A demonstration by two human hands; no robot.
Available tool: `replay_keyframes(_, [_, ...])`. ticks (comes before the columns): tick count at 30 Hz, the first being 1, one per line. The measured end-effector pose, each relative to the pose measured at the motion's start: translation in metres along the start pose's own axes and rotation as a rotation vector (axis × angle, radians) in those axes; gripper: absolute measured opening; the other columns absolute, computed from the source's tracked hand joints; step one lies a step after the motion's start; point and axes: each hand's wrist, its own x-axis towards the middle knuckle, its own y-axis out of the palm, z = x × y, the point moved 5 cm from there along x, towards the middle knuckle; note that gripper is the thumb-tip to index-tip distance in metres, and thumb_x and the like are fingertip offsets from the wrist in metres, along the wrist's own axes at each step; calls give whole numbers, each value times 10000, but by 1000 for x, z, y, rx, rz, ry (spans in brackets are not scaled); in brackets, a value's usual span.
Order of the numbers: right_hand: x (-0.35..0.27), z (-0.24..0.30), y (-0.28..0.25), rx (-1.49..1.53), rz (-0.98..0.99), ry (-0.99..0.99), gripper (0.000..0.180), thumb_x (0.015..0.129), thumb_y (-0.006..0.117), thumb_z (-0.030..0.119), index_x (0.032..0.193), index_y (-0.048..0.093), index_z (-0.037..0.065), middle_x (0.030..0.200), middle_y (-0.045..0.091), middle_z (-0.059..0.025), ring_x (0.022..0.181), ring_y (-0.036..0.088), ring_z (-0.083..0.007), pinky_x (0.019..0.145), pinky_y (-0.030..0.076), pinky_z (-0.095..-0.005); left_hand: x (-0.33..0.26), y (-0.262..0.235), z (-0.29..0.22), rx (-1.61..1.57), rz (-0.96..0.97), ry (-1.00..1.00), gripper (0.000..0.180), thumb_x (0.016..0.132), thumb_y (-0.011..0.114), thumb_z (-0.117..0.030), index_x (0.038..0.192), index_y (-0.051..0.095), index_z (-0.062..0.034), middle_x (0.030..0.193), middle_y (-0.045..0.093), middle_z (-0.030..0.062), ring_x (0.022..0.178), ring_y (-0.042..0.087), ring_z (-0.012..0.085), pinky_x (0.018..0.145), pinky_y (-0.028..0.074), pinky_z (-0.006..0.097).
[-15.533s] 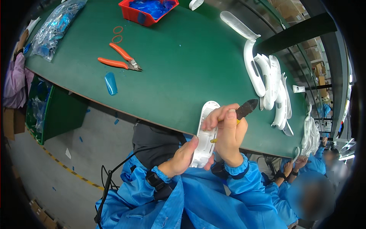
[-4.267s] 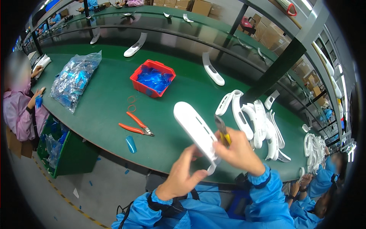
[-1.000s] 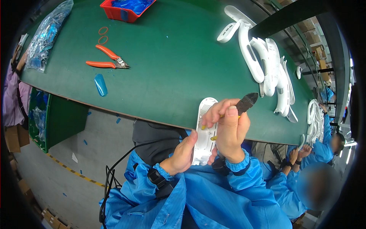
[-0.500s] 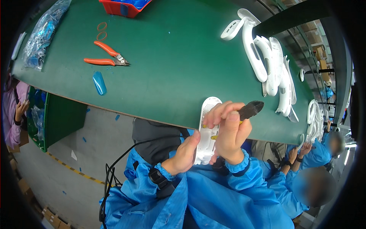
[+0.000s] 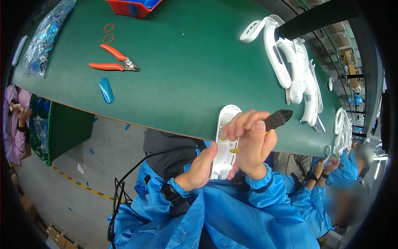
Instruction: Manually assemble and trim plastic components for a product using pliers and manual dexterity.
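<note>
The left hand rises from below, fingers wrapped round the lower edge of a white shell held upright at the near edge of the green table. The right hand is curled over the shell's right side, gripping dark cutters pointing right. Compared with half a second ago, little has moved; the shell stays at the table edge

Red tray cut off above
</note>
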Motion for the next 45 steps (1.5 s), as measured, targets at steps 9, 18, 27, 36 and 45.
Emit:
replay_keyframes(9, [-1, 5, 11, -244, 136, -53, 259, 1046, 399, 272, 932, 378, 40, 741, 439, -84, 637, 463, -188, 598, 478, -382, -1, -2, 4, -28, 32, -30, 683, 1005, 199, -615, 1297, 433, -44, 942, 635, 127, 774, 656, 223, 655, 526, 319])
replay_keyframes(18, [-4, 4, -2, 59, -29, -15, 248, 1036, 435, 240, 954, 427, 6, 752, 497, -113, 645, 508, -184, 609, 501, -375, -1, -1, 0, 15, 22, -16, 665, 1010, 213, -604, 1310, 423, -48, 961, 638, 120, 747, 659, 218, 654, 532, 313])
replay_keyframes(27, [3, 2, 6, -76, -9, 69, 280, 1055, 391, 279, 933, 394, 28, 738, 459, -89, 625, 483, -182, 584, 487, -361, -1, -1, 2, -16, 35, -26, 679, 1007, 210, -610, 1338, 405, -49, 986, 635, 120, 775, 659, 213, 663, 530, 310])
replay_keyframes(36, [7, 0, 3, -44, -47, 73, 272, 1052, 397, 283, 931, 402, 39, 727, 455, -85, 615, 478, -182, 575, 484, -364, -2, -3, 3, -1, 29, -37, 701, 1005, 197, -616, 1300, 436, -26, 943, 631, 116, 768, 647, 207, 667, 519, 306])
replay_keyframes(45, [2, 0, 2, -17, -14, 8, 198, 1028, 435, 168, 939, 448, -8, 710, 514, -102, 616, 510, -168, 573, 475, -324, -1, 2, 0, 5, 14, -46, 706, 1010, 173, -608, 1282, 448, -19, 904, 628, 121, 750, 639, 200, 657, 514, 306])
